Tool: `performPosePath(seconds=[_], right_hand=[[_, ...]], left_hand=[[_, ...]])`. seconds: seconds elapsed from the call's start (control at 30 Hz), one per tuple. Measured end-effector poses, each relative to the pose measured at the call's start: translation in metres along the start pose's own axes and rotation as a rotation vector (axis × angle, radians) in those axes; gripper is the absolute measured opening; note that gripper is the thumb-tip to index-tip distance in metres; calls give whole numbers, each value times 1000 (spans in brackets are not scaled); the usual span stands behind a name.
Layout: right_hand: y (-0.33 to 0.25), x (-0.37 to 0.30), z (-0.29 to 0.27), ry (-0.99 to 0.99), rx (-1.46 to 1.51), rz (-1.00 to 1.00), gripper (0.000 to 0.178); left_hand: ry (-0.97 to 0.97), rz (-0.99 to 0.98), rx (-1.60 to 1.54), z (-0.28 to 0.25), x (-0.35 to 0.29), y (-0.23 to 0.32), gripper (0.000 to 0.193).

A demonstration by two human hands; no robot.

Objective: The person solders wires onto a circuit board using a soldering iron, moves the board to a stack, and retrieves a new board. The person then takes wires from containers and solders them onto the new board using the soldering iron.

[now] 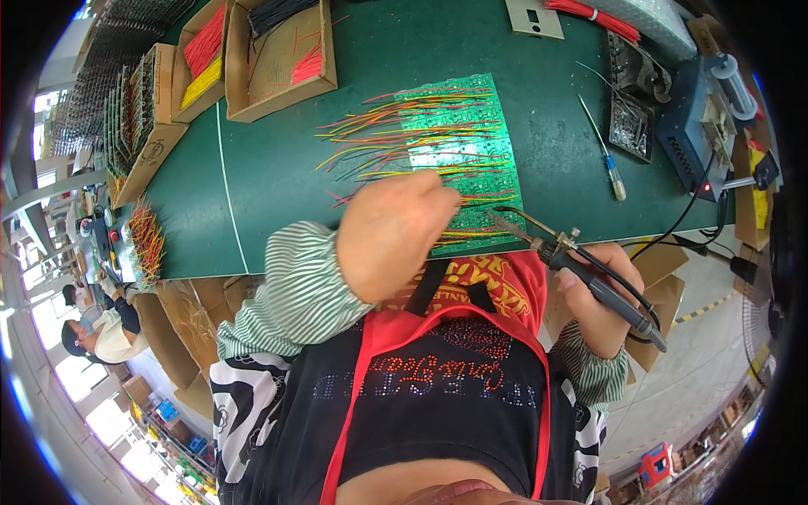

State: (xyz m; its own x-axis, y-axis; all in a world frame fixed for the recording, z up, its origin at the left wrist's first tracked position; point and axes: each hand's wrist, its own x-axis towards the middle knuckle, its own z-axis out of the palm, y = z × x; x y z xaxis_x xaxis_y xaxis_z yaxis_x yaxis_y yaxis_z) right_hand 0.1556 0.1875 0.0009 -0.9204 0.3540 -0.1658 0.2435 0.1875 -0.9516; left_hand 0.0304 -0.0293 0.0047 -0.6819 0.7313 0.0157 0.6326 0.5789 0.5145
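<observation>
A green circuit board panel (480,181) lies near the table's front edge, with rows of red, yellow and black wires (370,124) attached and trailing off to its left. My left hand (396,231) is over the board's near left part, thumb and fingers pinched together; whatever they hold is hidden beneath them. In my right hand (598,295) is a soldering iron (593,286), gripped by its dark handle. A thin curved feed tube runs along the iron, and its tip points left onto the near rows of the board, just right of my left fingers.
Cardboard boxes of wires (282,88) stand at the back left, beside a box of upright boards (135,126). A blue-handled pointed tool (614,172) lies right of the panel. Farther right are a dark metal tray (631,126) and a blue soldering unit (686,135) with cables.
</observation>
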Motion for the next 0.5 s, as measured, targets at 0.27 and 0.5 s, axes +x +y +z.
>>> performPosePath(seconds=[0.27,0.5], right_hand=[[2,-1,-4,14,-7,-19,18],[7,2,-2,-3,-8,-6,18]], left_hand=[[-65,2,-119,18,8,0,10],[-99,24,-66,22,13,0,12]])
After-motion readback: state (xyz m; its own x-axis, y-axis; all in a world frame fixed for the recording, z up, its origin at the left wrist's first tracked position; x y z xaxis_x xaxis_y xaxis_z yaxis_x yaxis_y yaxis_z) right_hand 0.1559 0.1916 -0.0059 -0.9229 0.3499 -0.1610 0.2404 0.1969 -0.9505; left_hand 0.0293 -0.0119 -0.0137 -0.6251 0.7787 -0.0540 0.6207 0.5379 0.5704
